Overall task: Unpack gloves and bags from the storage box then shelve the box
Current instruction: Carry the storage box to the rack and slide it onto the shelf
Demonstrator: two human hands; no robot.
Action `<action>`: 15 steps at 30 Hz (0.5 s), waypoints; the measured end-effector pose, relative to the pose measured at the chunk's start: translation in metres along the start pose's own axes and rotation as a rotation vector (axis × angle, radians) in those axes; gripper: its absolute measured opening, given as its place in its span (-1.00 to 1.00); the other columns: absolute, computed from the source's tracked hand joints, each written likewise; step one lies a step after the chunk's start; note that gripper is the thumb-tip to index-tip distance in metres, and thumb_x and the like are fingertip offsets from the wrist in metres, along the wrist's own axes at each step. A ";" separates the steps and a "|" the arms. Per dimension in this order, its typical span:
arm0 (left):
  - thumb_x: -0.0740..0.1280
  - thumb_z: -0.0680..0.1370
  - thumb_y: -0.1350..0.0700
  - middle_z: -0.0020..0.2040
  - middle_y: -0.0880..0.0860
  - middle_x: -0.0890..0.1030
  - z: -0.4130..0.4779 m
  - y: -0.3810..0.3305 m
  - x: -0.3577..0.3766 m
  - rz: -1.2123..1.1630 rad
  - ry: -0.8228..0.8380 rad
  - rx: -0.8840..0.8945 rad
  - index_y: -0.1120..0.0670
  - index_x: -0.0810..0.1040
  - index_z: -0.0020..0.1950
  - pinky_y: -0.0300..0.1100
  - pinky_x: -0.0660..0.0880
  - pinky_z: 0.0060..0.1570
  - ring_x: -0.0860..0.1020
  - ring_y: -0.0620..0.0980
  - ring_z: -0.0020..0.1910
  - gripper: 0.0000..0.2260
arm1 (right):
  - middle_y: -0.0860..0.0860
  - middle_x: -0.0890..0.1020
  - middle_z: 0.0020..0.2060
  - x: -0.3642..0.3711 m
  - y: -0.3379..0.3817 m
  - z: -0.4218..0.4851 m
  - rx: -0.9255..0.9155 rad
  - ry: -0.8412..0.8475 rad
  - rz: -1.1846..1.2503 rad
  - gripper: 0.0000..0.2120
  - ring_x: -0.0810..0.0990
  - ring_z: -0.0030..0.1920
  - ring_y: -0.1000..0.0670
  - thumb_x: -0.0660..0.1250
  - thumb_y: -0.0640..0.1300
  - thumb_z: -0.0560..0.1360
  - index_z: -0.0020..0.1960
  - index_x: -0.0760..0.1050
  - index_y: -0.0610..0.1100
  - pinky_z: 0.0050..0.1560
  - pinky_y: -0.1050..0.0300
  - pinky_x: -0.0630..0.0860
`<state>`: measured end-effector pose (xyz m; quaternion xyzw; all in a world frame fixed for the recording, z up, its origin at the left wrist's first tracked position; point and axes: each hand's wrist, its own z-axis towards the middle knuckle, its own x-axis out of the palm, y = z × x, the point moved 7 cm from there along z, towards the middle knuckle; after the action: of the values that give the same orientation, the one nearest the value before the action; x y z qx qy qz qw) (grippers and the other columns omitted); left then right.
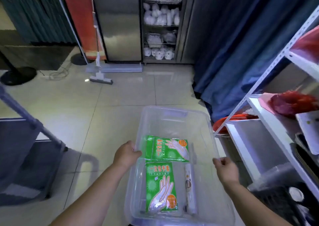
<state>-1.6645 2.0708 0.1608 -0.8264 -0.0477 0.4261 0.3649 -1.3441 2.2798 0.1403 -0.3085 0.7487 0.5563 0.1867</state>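
Note:
A clear plastic storage box [174,112] is held above the tiled floor in front of me. My left hand [126,154] grips its left rim and my right hand [224,168] grips its right rim. Inside lie two green packs of disposable gloves, one [166,149] toward the far end and one [160,187] nearer me. A slim white roll of bags [189,187] lies along the right of the near pack.
A white metal shelf rack [269,81] stands at my right, holding red bags [293,103] and dark items. A blue curtain [233,44] hangs behind it. A blue cart [25,150] is at my left. A mop [101,79] lies on the floor ahead.

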 end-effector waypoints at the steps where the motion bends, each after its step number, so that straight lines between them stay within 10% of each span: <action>1: 0.40 0.41 0.14 -0.35 0.02 0.42 0.014 -0.010 -0.002 0.001 0.009 0.019 0.01 0.27 -0.37 -0.19 0.27 -0.30 0.43 0.04 -0.29 -0.69 | -0.15 0.56 -0.35 0.000 0.004 0.005 0.018 -0.012 0.013 -0.81 0.54 -0.23 -0.21 0.33 -0.12 0.46 -0.22 0.48 -0.25 -0.15 0.00 0.47; 15: 0.42 0.39 0.10 -0.29 0.15 0.55 0.215 -0.160 0.131 0.235 0.271 0.162 0.10 0.38 -0.29 -0.11 0.45 -0.24 0.60 0.17 -0.22 -0.78 | -0.01 0.43 -0.44 -0.013 -0.022 0.168 0.320 -0.145 0.058 -0.77 0.41 -0.38 -0.06 0.30 -0.14 0.46 -0.33 0.32 -0.07 -0.26 0.06 0.41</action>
<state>-1.7034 2.3603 0.0963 -0.8441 0.1332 0.3531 0.3808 -1.3298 2.4385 0.0802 -0.2123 0.8209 0.4559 0.2705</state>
